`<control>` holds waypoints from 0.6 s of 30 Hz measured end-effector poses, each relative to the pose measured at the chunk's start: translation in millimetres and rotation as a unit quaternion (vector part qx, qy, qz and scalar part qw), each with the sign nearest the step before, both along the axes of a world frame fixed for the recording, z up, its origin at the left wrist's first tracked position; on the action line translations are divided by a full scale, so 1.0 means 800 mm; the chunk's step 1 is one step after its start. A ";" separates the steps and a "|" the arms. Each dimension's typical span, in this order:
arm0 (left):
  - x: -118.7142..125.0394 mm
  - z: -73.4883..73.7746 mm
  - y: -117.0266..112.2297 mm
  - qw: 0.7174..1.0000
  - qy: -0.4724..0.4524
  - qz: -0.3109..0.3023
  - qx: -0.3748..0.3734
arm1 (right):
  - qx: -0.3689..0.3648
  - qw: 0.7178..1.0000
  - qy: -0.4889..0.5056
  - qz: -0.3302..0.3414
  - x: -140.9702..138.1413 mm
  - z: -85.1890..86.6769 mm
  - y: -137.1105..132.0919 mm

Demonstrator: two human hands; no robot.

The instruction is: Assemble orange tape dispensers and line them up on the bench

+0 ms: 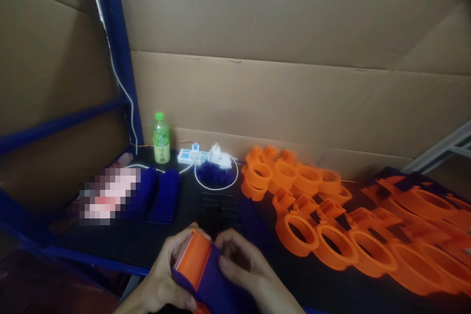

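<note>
My left hand [164, 272] is wrapped round an orange plastic tape dispenser [193, 260], its ribbed head facing up and a pale toothed edge on its left side. A dark blue flat sheet [224, 282] lies against the dispenser and covers part of it. My right hand [245, 265] has thumb and fingers closed on the sheet's upper edge, close beside the dispenser. The lower part of the dispenser is cut off by the frame and hidden by the sheet. Two stacks of blue strips [164, 196] lie beyond my left hand.
Several orange tape dispensers [334, 245] stand in rows on the right of the black tabletop [128, 243]. A green-capped bottle [161, 140], a power strip [186, 156] and a white cable line the back. Cardboard walls [275, 93] and a blue post [119, 49] enclose the table.
</note>
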State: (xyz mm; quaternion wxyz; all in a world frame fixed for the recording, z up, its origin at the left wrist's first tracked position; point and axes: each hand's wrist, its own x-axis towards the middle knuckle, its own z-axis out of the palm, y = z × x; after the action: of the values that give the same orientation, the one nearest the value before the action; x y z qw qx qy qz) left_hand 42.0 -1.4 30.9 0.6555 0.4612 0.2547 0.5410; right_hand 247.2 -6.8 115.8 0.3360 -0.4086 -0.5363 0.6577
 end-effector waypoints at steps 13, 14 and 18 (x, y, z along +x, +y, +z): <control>0.020 0.027 -0.008 0.998 0.012 0.011 0.067 | 0.142 0.985 -0.100 -0.005 0.006 -0.003 -0.001; 0.023 0.023 -0.010 0.999 -0.009 0.022 0.044 | 0.196 0.969 -0.149 -0.015 0.007 -0.001 -0.002; 0.032 0.014 -0.023 0.986 -0.062 0.133 -0.084 | 0.447 0.828 -0.325 -0.092 0.013 -0.002 -0.009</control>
State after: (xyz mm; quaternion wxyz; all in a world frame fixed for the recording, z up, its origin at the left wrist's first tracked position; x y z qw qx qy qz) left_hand 67.9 -19.4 42.3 0.6284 0.3321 0.3169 0.6280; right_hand 257.3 -13.7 114.3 0.3468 -0.4512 -0.8101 0.1408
